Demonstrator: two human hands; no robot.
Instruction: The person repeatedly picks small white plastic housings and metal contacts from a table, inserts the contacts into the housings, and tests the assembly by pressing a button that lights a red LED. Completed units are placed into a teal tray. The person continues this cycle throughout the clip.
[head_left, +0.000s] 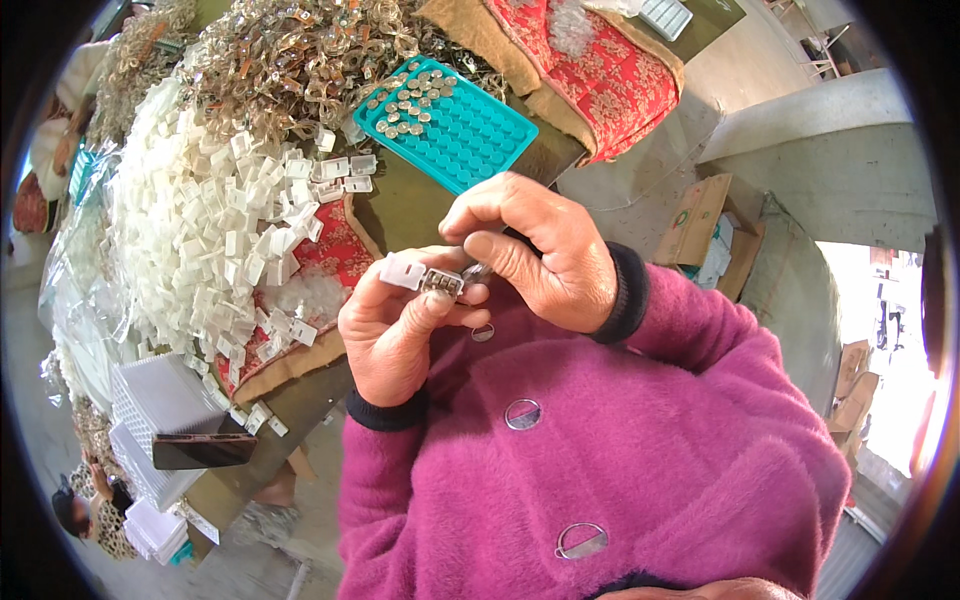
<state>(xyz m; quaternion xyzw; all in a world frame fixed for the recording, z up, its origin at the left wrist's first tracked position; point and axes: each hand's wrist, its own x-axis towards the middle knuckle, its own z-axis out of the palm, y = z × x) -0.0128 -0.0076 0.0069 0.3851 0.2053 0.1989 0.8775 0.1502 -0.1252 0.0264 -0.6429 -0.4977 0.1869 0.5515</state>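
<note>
A small case [430, 280] is resting in the air before the person's chest, its pale lid [403, 271] lying folded out to the left and its compartment, showing metallic parts, facing upward, probably so that the inside is staying within sight and reach. The left grip [395, 335] is closing lightly on it, thumb pressing the near side and fingers supporting from behind, seemingly to be keeping the case steady while leaving its right end uncovered. There the right grip [545, 255] is curling in, thumb and forefinger nearly together above a small shiny piece [478, 271]; whether they are pinching that piece or only touching it, I cannot tell. Beyond the hands, a teal tray [485, 130] is lying on the counter [395, 208], its round wells presumably keeping the silvery discs [410, 100] separate and easy to pick; the discs are filling only its far-left part. To the left, white cases [190, 220] are spreading in a loose pile, partly over red cloth [343, 245], perhaps for taking singly. Clear-brown pieces [290, 60] are heaping up behind them. Nearer the counter's edge, a phone [204, 451] is leaning against pale racks [165, 395].
</note>
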